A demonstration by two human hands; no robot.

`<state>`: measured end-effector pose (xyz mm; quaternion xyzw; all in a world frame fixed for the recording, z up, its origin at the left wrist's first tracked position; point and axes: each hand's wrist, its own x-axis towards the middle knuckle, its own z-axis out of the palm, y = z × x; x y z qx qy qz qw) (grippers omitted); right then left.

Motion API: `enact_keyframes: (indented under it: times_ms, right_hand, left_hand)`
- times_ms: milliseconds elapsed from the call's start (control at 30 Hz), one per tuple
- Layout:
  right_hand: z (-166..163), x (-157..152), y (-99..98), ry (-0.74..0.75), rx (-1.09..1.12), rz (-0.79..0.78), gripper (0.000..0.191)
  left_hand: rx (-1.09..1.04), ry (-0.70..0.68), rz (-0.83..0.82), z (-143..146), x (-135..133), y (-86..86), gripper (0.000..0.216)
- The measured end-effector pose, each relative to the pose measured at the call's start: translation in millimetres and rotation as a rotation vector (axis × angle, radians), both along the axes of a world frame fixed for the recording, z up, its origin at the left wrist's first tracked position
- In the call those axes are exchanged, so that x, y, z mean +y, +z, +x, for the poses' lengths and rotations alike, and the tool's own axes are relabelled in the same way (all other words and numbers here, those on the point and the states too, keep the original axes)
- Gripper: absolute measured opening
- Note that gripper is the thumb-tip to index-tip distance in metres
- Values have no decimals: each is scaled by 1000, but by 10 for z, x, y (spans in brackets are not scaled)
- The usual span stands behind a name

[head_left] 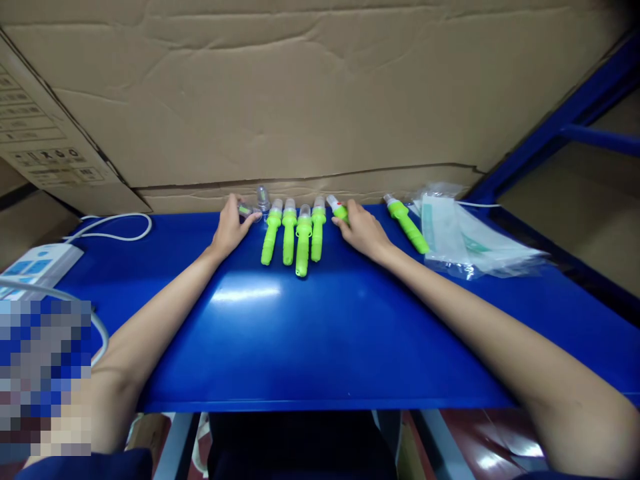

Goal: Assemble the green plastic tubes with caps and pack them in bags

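Observation:
Several lime-green pen-shaped devices (295, 235) with clear caps lie side by side at the far middle of the blue table (310, 333). My left hand (231, 227) rests at their left, fingers closed on a small clear cap (245, 211) with a green bit inside. A loose clear cap (263, 197) stands just beyond it. My right hand (363, 228) grips another green device (338, 209), whose white and red tip sticks out past my fingers. One more green device (407, 223) lies alone to the right of that hand.
A stack of clear sealed pouches (460, 237) lies at the far right. A white power strip (35, 263) with its cable (117, 227) sits at the left edge. A cardboard wall (310, 100) closes the back; a blue rack frame (560, 127) stands at the right.

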<state>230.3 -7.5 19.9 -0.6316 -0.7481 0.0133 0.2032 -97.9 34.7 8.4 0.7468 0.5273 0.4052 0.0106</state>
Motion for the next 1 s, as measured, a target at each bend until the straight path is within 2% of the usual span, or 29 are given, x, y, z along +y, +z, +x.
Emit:
enact_keyframes:
  times_ms: [67,167,333,400,500,600,700,800,1000]
  right_hand:
    - [9,-31,8,12,75,60,43]
    - [-20,-107,22,116,89,150,52]
    - [-192,-196,28,371,-204,178,54]
    - [-233,-167,8,456,-316,209,49]
    - [-213,-76,-38,556,-420,383,43]
    - [-156,-3,-86,635,-440,598,38]
    - [-151,9,-131,710,-383,708,35]
    - [-202,9,-152,769,-277,728,33]
    - [-326,68,-100,768,-170,626,36]
  left_hand:
    - [-131,-4,43,30,-30,1,41]
    - [-294,-76,73,144,-92,-1,41]
    - [-463,-256,48,336,-231,-11,40]
    - [-435,-321,76,369,-301,13,38]
    - [-268,-421,141,388,-389,59,34]
    - [-169,-524,222,412,-435,79,29]
    - [-127,-584,274,448,-455,85,28]
    - [-98,-592,291,463,-460,96,26]
    - [-91,-579,331,387,-397,95,32]
